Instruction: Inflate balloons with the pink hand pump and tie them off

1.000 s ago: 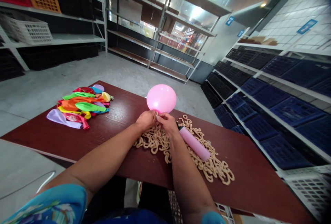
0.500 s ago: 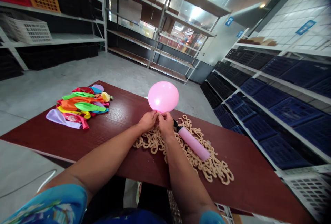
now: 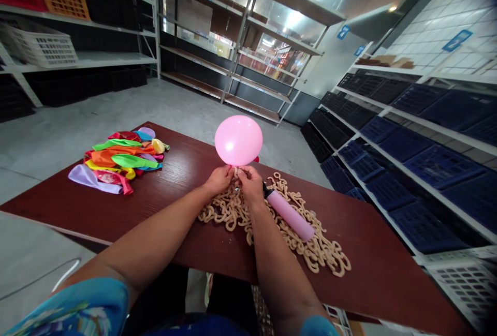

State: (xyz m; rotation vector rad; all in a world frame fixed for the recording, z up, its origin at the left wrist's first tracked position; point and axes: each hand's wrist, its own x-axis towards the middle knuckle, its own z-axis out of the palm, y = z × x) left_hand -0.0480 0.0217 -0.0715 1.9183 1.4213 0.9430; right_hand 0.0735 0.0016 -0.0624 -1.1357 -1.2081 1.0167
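An inflated pink balloon (image 3: 238, 140) stands upright above the table, its neck pinched between both hands. My left hand (image 3: 221, 179) is closed on the neck from the left side. From the right, my right hand (image 3: 250, 183) grips the same neck with its fingertips; exactly how the fingers hold it is partly hidden. Below and around the hands lies a tangle of beige, cord-like curly pieces (image 3: 330, 253). On top of that tangle rests a pink cylindrical balloon pump (image 3: 292, 217) with a black end, just right of my right hand.
A pile of flat, uninflated balloons (image 3: 120, 157) in several colours lies on the left of the dark red table (image 3: 171, 209). Shelving with blue crates (image 3: 427, 170) lines the right side. A white basket (image 3: 46, 46) sits on the left shelf, and a rack (image 3: 233, 74) stands behind.
The balloon has shifted slightly left and up and looks a little larger in view. My fingers have moved a little around its neck. The pump and pile stay put.
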